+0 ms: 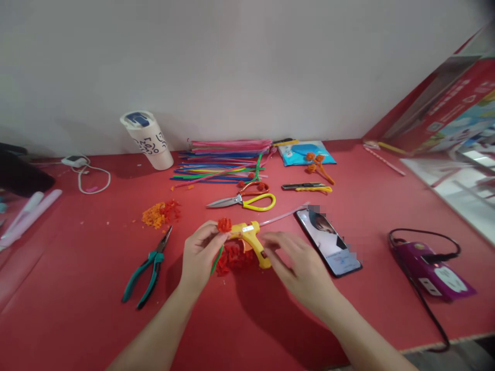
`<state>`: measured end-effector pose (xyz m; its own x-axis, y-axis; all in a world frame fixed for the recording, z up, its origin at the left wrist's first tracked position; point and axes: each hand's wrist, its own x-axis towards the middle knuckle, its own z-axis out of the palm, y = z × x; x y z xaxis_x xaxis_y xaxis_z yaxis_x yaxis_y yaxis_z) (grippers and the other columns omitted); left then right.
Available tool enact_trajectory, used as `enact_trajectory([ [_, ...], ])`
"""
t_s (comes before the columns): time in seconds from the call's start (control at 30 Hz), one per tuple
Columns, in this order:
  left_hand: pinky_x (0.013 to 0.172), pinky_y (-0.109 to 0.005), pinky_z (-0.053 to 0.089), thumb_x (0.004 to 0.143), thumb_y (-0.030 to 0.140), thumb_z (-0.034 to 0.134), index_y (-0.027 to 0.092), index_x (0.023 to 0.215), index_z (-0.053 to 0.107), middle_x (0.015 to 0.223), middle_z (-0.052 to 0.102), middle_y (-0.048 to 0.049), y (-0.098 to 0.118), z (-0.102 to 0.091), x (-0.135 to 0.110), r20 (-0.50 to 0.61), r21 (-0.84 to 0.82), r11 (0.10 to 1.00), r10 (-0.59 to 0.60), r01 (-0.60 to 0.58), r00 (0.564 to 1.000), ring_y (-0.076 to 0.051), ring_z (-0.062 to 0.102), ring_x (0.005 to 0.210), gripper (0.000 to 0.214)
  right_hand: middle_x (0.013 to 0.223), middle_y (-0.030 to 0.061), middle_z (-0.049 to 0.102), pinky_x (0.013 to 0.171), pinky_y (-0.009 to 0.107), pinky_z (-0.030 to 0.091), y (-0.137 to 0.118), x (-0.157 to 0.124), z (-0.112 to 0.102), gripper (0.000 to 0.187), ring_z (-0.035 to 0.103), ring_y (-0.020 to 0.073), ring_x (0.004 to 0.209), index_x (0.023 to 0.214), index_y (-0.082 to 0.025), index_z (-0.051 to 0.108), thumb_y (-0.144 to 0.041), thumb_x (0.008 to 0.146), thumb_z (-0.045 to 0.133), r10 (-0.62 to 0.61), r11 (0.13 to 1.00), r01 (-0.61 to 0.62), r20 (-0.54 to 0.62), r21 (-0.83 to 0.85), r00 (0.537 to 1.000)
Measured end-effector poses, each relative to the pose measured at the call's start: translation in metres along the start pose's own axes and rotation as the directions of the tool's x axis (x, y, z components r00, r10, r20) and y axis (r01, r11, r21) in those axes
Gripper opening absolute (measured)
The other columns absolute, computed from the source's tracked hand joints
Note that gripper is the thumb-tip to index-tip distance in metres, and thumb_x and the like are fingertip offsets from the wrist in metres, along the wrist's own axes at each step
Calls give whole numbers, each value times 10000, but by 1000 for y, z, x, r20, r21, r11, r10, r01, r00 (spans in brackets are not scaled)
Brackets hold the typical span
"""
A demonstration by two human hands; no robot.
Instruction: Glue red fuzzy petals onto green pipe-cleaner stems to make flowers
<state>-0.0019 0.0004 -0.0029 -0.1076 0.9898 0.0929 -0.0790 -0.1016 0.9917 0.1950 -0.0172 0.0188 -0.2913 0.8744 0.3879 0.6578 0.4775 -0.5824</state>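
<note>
On the near left of the red table we are leaving teal pliers open, probably so that they are lying ready beside us. Our right hand is hovering loosely spread, closing on nothing visible, just beside the handle of a yellow glue gun; we cannot tell whether a fingertip is touching it. Curled red pieces are lying along the gun's near side. Our left hand is pinching a red fuzzy flower between thumb and fingers, a green stem slanting down below, presumably gripping low so that the bloom is not being crushed. The flower is sitting at the gun's left end, and a glue stick is jutting from the other end, toward the far right. A phone is lying to the right, perhaps for easy viewing. Farther off, scissors are resting sideways, and beyond them colored fuzzy stems are lying near the wall, likely out of the way.
</note>
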Motion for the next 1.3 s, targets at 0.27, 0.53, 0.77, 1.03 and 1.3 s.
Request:
enact_trajectory([
  [0.27,618,-206,400,767,222,628,169,632,631,673,522,4,0,1,-2,40,-27,999,-25,26,999,-106,492,655,146,965,92,643,855,434,458,89,-72,-43,210,591,245,917,1011,-207,564,-225,889,394,205,904,-295,-292,-310,934],
  [0.53,620,-191,399,773,199,629,186,675,672,707,549,6,-3,-2,-1,25,-30,999,-14,15,1000,-98,502,672,107,987,90,637,1004,515,355,95,-82,-48,232,567,237,992,1045,-206,540,-230,887,372,152,903,-249,-283,-350,947],
  [0.77,637,-185,407,773,192,628,195,675,679,704,559,9,-3,-1,-1,30,-48,999,-17,19,999,-99,518,695,110,829,67,652,916,503,425,86,-92,-62,187,577,262,945,839,-230,575,-233,827,388,296,868,-414,-383,-275,875],
  [1.03,633,-182,404,762,185,641,199,678,677,689,546,19,-5,-3,-1,8,-54,998,-19,20,1000,-95,511,686,92,738,42,672,938,466,435,87,-98,-59,187,568,247,971,732,-221,606,-213,800,431,244,842,-397,-400,-365,884],
  [1.3,618,-186,402,756,200,650,194,653,660,658,497,21,-5,-3,-1,1,-42,999,-21,22,1000,-97,500,673,104,777,26,686,926,468,443,91,-104,-56,189,595,248,958,771,-235,613,-203,793,428,254,840,-388,-356,-380,899],
])
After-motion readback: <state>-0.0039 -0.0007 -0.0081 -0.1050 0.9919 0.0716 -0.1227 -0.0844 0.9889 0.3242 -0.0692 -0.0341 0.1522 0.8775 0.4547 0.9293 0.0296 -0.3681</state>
